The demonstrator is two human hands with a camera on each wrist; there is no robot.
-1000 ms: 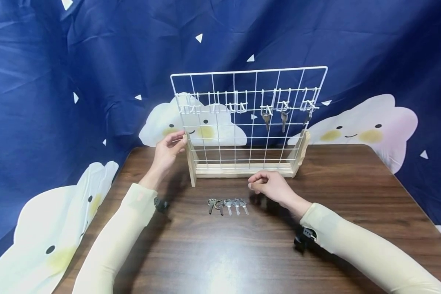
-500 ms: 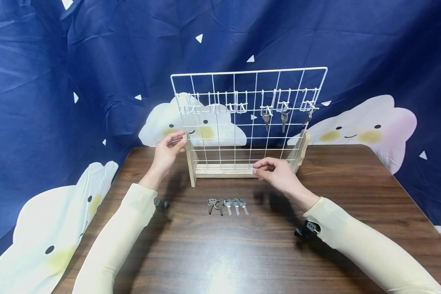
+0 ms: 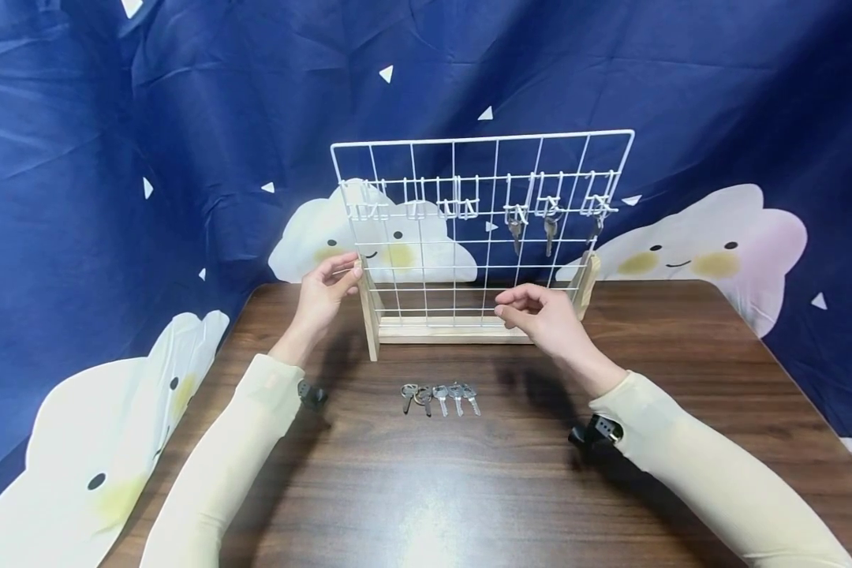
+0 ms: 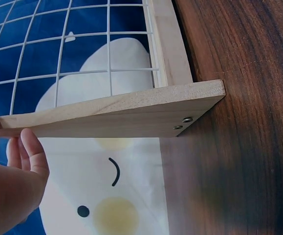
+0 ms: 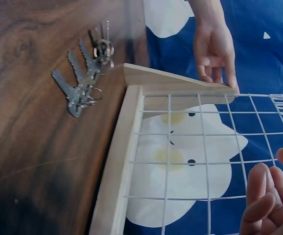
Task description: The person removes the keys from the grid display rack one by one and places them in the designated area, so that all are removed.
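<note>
A white wire grid rack [image 3: 426, 289] with wooden ends stands on the table. My left hand [image 3: 324, 285] pinches the upper tip of its left wooden end panel [image 4: 107, 110], thumb on one side and fingers on the other. Before the lower right of the grid hovers my right hand [image 3: 543, 315], its fingers loosely bent. Nothing shows between its thumb and fingertips [image 5: 258, 176] in the right wrist view. Three keys hang from white hooks on the right half; one is a brass-toned key [image 3: 515, 234]. Several keys with rings [image 5: 75, 93] lie in a row on the table.
Bare white hooks [image 3: 457, 208] line the left half of the grid. The brown wooden table [image 3: 369, 489] extends in front of the rack. Close behind hangs a blue curtain [image 3: 255, 95] with cloud prints.
My right hand has risen from beside the table keys and moved slightly right, to in front of the lower grid. My left hand keeps its grip on the rack; the keys have not moved.
</note>
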